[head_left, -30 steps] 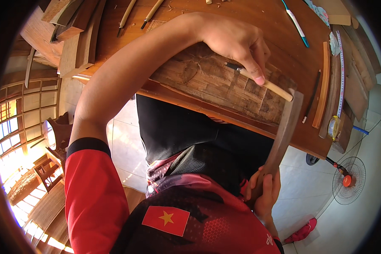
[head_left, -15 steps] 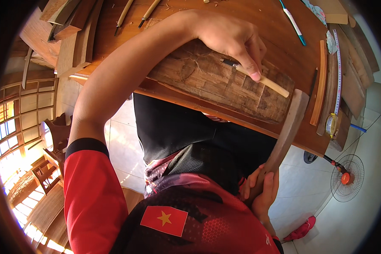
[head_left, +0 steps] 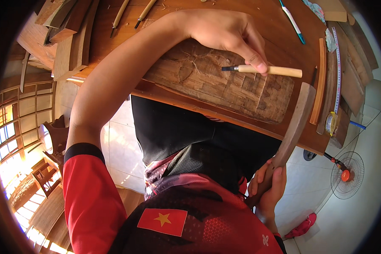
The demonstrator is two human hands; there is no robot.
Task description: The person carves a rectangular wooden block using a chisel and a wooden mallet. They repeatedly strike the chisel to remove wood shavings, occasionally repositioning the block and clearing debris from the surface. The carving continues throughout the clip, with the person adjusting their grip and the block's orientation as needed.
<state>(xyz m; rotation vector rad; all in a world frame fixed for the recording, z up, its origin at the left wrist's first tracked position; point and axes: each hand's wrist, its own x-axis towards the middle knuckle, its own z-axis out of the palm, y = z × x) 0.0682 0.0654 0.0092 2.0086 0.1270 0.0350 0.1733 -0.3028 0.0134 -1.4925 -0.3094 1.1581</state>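
Note:
Between the thumb and fingers of my left hand (head_left: 235, 38) is a wood chisel (head_left: 285, 71) with a pale wooden handle and a short dark blade. It lies nearly level over a carved wooden board (head_left: 237, 97), blade toward the left. The board rests along the table's near edge, with cut lines and hollows in its rough brown face. Lower right, my right hand (head_left: 269, 186) is wrapped round a long, slightly bent wooden stick (head_left: 296, 118). The stick's upper end stands just beyond the board's right end, near the chisel handle's butt.
Two more chisels (head_left: 144, 12) lie at the back of the table (head_left: 165, 91). A white-and-teal pen-like tool (head_left: 293, 21) is at the back right. Wood strips (head_left: 319, 80) and an extended tape measure (head_left: 331, 122) line the right side. Stacked planks (head_left: 78, 46) stand left; a fan (head_left: 347, 175) is right.
The chisel has swung from a downward slant to almost level, its butt moving up and right. My right hand has shifted the stick slightly up and to the right.

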